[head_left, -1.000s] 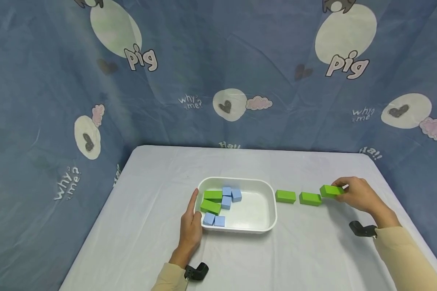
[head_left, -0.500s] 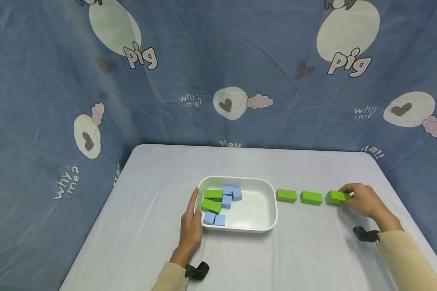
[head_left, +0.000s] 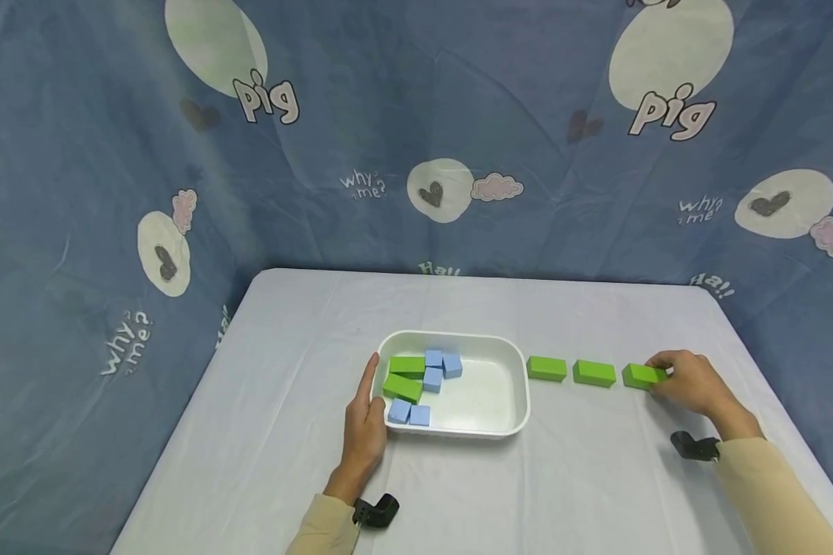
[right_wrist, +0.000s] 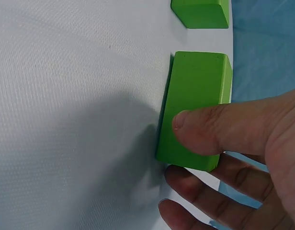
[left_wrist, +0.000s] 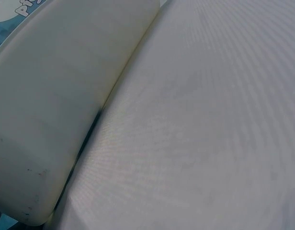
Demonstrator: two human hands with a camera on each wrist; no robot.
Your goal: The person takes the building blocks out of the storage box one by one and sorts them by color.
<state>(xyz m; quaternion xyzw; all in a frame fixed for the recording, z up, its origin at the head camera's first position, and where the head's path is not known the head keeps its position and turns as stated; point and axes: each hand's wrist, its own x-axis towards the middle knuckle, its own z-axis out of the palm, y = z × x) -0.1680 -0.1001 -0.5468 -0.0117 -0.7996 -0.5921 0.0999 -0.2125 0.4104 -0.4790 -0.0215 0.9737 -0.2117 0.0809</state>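
Observation:
My right hand (head_left: 694, 383) pinches a green rectangular block (head_left: 642, 376) at the right end of a row on the white table. In the right wrist view the thumb lies across the face of this green block (right_wrist: 193, 105), with other fingers behind and below its near end. Two more green blocks, a middle one (head_left: 594, 373) and a left one (head_left: 547, 368), lie to its left with gaps between. My left hand (head_left: 364, 432) rests along the left side of a white tray (head_left: 500, 435), index finger straight. The left wrist view shows the tray's outer wall (left_wrist: 56, 96), but no fingers.
Inside the tray, two green blocks (head_left: 403, 387) and several small blue cubes (head_left: 433, 379) sit toward the left. A white cloth covers the table (head_left: 284, 401). A blue patterned curtain (head_left: 361, 100) hangs behind and at the sides.
My right hand has moved right and down, bringing the green block from above the table to the row's right end. The left hand and tray keep their places.

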